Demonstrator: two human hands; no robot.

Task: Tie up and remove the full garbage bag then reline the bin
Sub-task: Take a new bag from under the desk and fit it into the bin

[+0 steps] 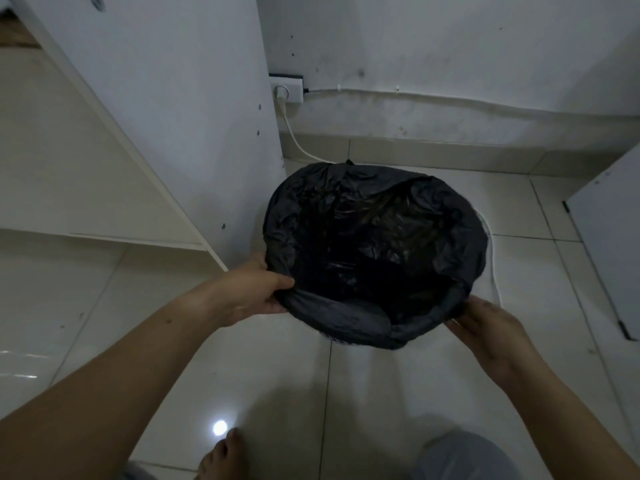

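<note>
Pale glossy floor tiles (242, 358) fill the near ground, with a bare foot (221, 455) at the bottom edge, nearer than both hands. Ahead of it the left hand (256, 292) is closed on the near-left rim of the bin, thumb on top of the black plastic and fingers curled underneath. Across from it, the right hand (485, 323) is at the near-right rim, fingers bent against the folded edge; whether it pinches the plastic or only presses on it I cannot tell.

Between and beyond the hands sits the bin, wrapped by the black garbage bag (374, 237), its mouth open and its edge folded over the rim all round. The inside looks dark and hollow, so this reads as the relining step, nearly done, though the contents are too dark to be sure.

To finish well, work the fold evenly down around the rim, one hand steadying while the other tucks, and press out trapped air so the bag lies against the walls.

Past the left hand stands a white cabinet panel (166, 98). Beyond the bin, a white cable (298, 140) runs from a wall socket (286, 91).
</note>
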